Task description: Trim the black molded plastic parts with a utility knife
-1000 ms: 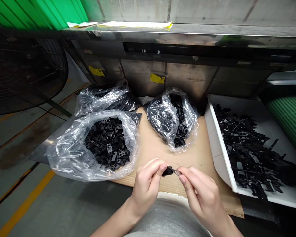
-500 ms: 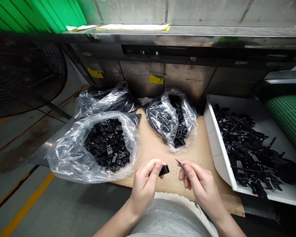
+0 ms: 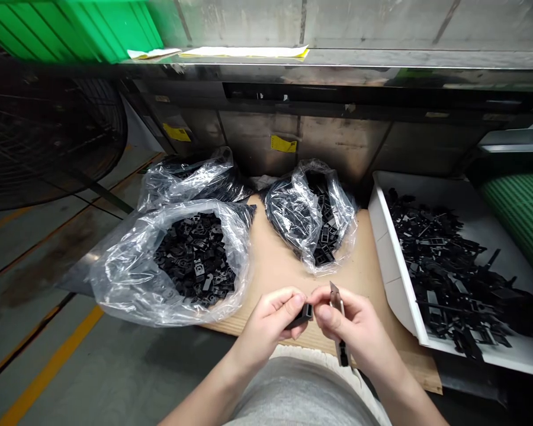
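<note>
Two bare hands meet before a person in a grey top point(image 3: 288, 390), at the near edge of a cardboard-covered counter point(image 3: 269, 260). The left hand point(image 3: 273, 319) pinches a small black part point(image 3: 301, 318), thumb on top, hollow end facing the right. The right hand point(image 3: 357, 316) clasps a thin-bladed knife point(image 3: 336, 299) with its fingers, blade tip pointing away from the body. Half a second ago the hands were apart and the blade slanted toward the part; now they have closed the gap, the knife is turned aside, and the right fingertips point(image 3: 315, 299) are at the hollow end (whether they touch it, I cannot tell from here). To me that suggests a break in the blade work, with fingertips picking at or checking the edge. Beyond, an open clear bag point(image 3: 127, 278) of black pieces lies to the left, another bag point(image 3: 288, 210) in the middle, and a white bin point(image 3: 393, 269) of more pieces stands to the right
</note>
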`<state>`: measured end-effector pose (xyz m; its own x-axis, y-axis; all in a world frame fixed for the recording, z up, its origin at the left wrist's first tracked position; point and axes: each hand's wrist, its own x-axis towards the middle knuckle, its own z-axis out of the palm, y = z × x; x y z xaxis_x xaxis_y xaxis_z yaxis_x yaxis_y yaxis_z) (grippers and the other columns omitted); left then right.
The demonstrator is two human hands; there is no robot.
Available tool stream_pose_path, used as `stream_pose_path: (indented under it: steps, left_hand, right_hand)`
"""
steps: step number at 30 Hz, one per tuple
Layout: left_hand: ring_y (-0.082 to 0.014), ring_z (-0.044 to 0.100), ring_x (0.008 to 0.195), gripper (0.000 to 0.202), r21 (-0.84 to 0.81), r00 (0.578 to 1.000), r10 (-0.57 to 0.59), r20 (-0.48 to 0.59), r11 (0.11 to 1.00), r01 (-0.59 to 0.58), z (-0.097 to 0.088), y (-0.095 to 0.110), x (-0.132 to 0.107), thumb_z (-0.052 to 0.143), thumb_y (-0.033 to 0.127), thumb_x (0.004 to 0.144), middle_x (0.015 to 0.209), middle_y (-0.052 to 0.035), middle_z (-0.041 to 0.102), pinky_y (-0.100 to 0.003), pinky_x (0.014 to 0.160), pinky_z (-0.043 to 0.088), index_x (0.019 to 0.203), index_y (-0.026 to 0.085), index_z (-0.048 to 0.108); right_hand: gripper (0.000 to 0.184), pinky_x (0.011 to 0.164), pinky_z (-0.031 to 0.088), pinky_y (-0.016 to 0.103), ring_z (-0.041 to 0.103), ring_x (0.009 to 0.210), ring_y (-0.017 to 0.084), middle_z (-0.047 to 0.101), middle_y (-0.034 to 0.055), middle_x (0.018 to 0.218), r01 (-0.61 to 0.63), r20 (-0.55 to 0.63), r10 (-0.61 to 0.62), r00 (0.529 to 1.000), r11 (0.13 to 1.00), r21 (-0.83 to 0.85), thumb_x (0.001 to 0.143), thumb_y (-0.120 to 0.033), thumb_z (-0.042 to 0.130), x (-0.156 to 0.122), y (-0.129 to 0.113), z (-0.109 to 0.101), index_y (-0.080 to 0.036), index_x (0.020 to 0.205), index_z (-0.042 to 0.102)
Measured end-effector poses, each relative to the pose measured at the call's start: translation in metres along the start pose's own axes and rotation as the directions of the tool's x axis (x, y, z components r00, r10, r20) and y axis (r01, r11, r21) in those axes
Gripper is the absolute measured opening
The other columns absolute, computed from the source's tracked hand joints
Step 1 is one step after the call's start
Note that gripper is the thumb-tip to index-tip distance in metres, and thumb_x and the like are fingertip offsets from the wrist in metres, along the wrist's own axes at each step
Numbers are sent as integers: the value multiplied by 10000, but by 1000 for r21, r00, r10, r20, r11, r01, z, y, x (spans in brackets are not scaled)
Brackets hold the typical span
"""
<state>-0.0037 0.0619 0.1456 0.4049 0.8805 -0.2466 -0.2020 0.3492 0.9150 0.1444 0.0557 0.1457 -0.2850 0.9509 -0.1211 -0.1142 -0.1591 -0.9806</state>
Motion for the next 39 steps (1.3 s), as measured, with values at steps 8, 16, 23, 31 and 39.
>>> stream_pose_path:
  steps: [8, 16, 23, 31, 39]
  left_hand:
    - [-60, 261, 416, 310, 43, 1000, 13, 24, 999, -14, -2, -5, -2, 465, 344, 842, 468, 47, 405, -204, 401, 163, 634, 126, 538]
    - [-108, 452, 601, 172, 65, 996, 86, 16, 994, -87, -6, -2, 0, 499, 274, 830, 648, 0, 512, -218, 568, 334, 799, 132, 590]
    - [-85, 443, 508, 138, -22, 997, 75, 37, 997, -74, -6, -4, 0, 486, 286, 845, 669, 17, 523, -209, 494, 299, 945, 191, 493]
    - [-133, 388, 712, 276, 128, 989, 146, 4, 981, -146, -4, -3, -6, 382, 368, 886, 775, -4, 444, -255, 679, 312, 908, 200, 599]
    - [-141, 419, 733, 237, 225, 980, 197, -35, 957, -185, -7, -4, -7, 440, 329, 868, 770, -8, 461, -258, 695, 317, 904, 199, 634]
  right_hand:
    - [252, 424, 252, 186, 310, 426, 42, 410, -72, 498, -63, -22, 65, 998, 994, 85, 777, -362, 551, 12, 4, 7, -153, 658, 476]
    - [341, 413, 267, 194, 324, 419, 64, 369, -68, 495, -76, -37, 73, 997, 994, -77, 870, -450, 350, -2, 16, -13, -176, 686, 438]
    - [268, 628, 423, 229, 545, 694, 134, 527, 21, 748, 69, -77, -141, 987, 805, -589, 895, -311, 327, -23, 11, -13, -194, 1020, 533]
    - [143, 530, 383, 220, 506, 555, 109, 525, 7, 638, 373, 17, -545, 838, 550, -747, 853, -104, 413, -19, 5, -2, -163, 896, 536]
    - [159, 555, 363, 261, 503, 580, 132, 552, 34, 654, 396, 129, -546, 828, 407, -823, 848, -96, 433, -16, 6, -6, -141, 937, 557]
